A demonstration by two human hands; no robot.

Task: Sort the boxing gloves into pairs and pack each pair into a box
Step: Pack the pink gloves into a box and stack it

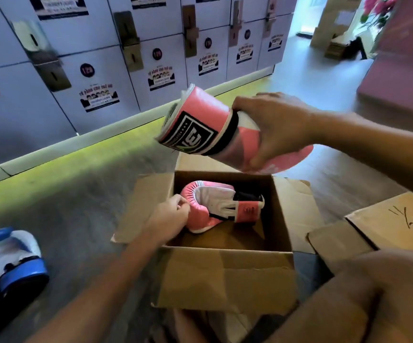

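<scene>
A first glove [215, 206] is lying in the box [225, 273]; a second glove [200, 125] is hanging above its far edge. More gloves [7, 263] are lying far left, another box [398, 219] right, lockers [101, 58] behind.

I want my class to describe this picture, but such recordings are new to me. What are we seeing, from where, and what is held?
No machine here: a person wears a camera on the head, so the one picture looks forward and down at their two bare hands. An open cardboard box stands on the floor, with one pink glove lying inside. The left hand touches that glove's padded end; whether it grips is unclear. The right hand holds the other pink glove in the air over the box's far edge, fingers curled round it. A blue glove lies on the floor at far left. Numbered lockers line the wall behind.
</scene>
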